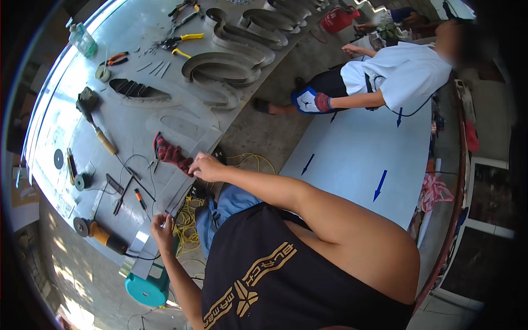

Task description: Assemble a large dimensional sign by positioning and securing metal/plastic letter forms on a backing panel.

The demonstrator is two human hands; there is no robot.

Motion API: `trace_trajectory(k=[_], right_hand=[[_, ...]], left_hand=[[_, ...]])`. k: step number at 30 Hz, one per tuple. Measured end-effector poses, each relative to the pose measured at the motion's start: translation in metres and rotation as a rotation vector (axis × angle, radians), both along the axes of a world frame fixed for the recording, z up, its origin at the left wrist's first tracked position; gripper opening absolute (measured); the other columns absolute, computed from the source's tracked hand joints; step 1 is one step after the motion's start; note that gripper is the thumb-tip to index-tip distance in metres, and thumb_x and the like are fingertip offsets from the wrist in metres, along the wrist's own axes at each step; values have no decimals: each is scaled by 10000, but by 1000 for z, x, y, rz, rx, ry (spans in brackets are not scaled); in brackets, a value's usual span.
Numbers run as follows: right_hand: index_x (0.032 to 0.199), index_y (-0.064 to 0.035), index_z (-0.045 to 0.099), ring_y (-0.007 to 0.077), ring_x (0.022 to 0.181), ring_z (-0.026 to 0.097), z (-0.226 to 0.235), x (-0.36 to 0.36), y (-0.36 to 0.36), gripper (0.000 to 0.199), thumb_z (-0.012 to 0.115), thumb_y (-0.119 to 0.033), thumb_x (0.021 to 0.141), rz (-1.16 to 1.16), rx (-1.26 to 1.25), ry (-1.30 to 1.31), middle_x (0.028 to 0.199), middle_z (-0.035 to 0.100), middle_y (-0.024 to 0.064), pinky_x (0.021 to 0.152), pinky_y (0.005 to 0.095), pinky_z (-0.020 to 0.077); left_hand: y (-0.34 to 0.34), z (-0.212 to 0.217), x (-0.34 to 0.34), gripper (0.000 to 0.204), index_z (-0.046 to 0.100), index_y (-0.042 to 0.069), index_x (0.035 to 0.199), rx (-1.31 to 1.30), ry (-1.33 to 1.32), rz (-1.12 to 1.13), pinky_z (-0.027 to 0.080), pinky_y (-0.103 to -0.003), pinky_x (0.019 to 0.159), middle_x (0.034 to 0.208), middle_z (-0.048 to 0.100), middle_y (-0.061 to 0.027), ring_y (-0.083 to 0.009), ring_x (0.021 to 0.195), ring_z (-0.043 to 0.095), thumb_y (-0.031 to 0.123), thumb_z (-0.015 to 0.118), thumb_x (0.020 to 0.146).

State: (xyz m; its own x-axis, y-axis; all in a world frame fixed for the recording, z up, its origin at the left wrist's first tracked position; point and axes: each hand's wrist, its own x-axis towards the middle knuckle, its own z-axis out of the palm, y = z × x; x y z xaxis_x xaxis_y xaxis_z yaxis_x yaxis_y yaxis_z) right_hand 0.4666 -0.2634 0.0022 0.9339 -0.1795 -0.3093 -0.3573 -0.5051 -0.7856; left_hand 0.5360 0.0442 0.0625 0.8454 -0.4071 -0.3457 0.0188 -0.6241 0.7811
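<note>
Grey workshop bench [190, 103] is stretching toward ten o'clock. At nine o'clock, the right hand [208, 167] is pinching a red-and-black glove [171, 153]; apart, at eight, the left hand [162, 229] is hanging half-curled, contents unclear.

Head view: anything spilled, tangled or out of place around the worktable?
Yes, the yellow cable lies in a loose tangle on the floor beside the worktable, rather than neatly coiled. Small silvery scraps also lie scattered near the yellow-handled pliers.

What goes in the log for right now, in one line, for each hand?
left hand: by table edge | right hand: at red glove | grinder: on table
</note>
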Motion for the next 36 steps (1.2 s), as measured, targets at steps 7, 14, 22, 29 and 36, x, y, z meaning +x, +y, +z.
trace_trajectory(k=[7,14,22,29,36], right_hand=[[1243,-156,682,406,1194,505,-25,81,65,389,634,-202,859,-15,-254,396,1299,481,176,988,534,452],[1354,-105,555,382,1274,472,9,128,71,515,667,-124,851,-99,-76,-284,1323,490,199,1078,424,401],[1144,-40,596,256,852,696,106,29,67,259,600,-157,913,-126,104,9,882,714,129,767,386,542],[1316,-71,582,136,861,628,75,-35,80,375,576,-301,1020,-246,909,220,1171,676,16,760,320,531],[1241,-116,601,80,869,632,69,-32,37,289,481,-314,1067,-606,1265,64,1138,703,7,807,254,501]], left_hand=[[58,-21,7,133,603,-26,853,-149,94,35,466,-283,679,752,616,-46,-119,690,536,56,698,897],[61,-11,4,123,617,2,840,-298,156,60,439,-236,647,740,613,-11,-76,672,540,63,678,926],[18,15,16,133,593,18,838,-444,213,90,399,-213,606,720,566,18,-54,650,500,59,659,946],[-22,16,14,116,591,14,871,-455,224,22,395,-212,604,740,564,25,-56,657,494,50,679,937],[-34,8,-2,146,614,-33,855,-261,90,-97,467,-231,634,736,630,-22,-78,673,559,59,726,874]])
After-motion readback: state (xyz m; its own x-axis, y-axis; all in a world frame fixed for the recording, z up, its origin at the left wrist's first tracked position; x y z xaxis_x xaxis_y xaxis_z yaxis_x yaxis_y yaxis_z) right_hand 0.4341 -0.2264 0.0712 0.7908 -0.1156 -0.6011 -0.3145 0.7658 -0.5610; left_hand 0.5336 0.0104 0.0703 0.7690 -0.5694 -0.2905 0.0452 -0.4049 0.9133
